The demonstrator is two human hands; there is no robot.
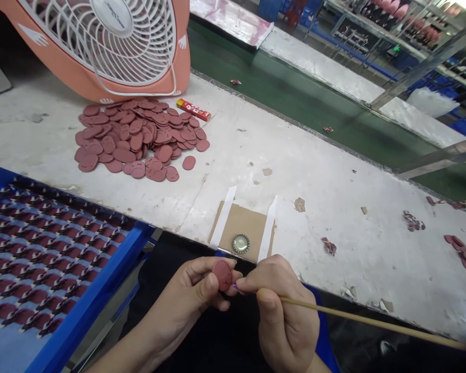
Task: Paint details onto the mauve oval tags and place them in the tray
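Observation:
My left hand (192, 295) pinches a small dark-red oval piece (222, 274) between thumb and fingers, just below the table's front edge. My right hand (283, 311) grips a thin wooden stick (373, 321) like a pen, its purple tip touching the oval piece's right side. A metal bottle cap (241, 243) sits on a taped-down cardboard square (244, 225) right above my hands. A heap of the same dark-red ovals (137, 137) lies further back on the left.
A pink fan (104, 46) stands behind the heap, with a red lighter (193, 109) beside it. A blue tray (97, 295) of finished pieces in rows is at my left. A green conveyor belt (295, 98) runs beyond the stained white table (334, 197). Scraps lie at the right.

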